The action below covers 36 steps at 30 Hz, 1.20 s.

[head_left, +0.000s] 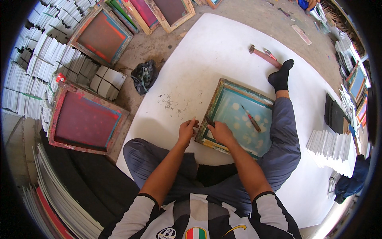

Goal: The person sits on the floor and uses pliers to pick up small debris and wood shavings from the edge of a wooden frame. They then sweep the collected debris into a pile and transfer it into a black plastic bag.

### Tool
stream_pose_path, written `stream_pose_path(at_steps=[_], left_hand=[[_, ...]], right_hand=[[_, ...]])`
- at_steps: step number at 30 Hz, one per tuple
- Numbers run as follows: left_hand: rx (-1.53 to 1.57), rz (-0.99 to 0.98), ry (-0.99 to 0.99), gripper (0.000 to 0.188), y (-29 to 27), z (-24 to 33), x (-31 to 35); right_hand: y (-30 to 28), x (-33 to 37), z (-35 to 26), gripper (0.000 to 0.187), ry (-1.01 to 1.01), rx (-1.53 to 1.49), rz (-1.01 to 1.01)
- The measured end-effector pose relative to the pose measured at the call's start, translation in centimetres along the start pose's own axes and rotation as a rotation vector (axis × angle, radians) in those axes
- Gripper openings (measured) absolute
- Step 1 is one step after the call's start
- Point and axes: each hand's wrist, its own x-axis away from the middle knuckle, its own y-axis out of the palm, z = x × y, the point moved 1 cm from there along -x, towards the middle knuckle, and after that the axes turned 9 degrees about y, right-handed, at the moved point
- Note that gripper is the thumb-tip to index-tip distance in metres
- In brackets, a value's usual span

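A paint-stained wooden screen-printing frame point(215, 97) with light-blue mesh lies on the white board in front of me, tilted slightly, its right side against my right leg. My right hand point(221, 132) is closed round a dark tool point(209, 120) at the frame's left rail; its kind is hard to make out. Just left of that rail, my left hand point(188, 130) has its fingers curled and thumb and forefinger close together. Whatever they may pinch is too small to see. A screwdriver point(253, 121) with a red and dark handle rests on the mesh.
Small dark bits point(171, 104) lie scattered on the white board point(179, 75). A hammer point(266, 57) and a red cutter point(269, 53) are by my right foot. A black plastic bag point(144, 76), more screen frames point(83, 119) and paper stacks point(51, 59) stand left; another stack point(330, 149) sits right.
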Motion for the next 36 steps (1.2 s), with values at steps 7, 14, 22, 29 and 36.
stream_pose_path(at_steps=[7,14,22,29,36], left_hand=[[0.046,-0.005,-0.012,0.050,0.0,-0.2,-0.4],[0.243,-0.080,-0.098,0.037,-1.2,0.5,-0.5],[0.358,0.051,-0.058,0.030,-1.8,1.0,-1.4],[0.116,0.364,-0.027,0.041,-4.1,1.1,-3.1],[0.124,0.319,-0.007,0.038,-4.0,0.8,-2.7]], right_hand=[[-0.7,1.0,-1.1,0.048,-0.110,0.303,0.066],[-0.8,2.6,-3.5,0.045,-0.182,0.306,-0.040],[-1.4,1.1,-1.9,0.047,-0.240,0.051,-0.226],[-1.6,0.7,-0.6,0.047,0.239,-0.892,-0.523],[-0.4,0.1,-0.5,0.050,0.298,-1.112,-0.597]])
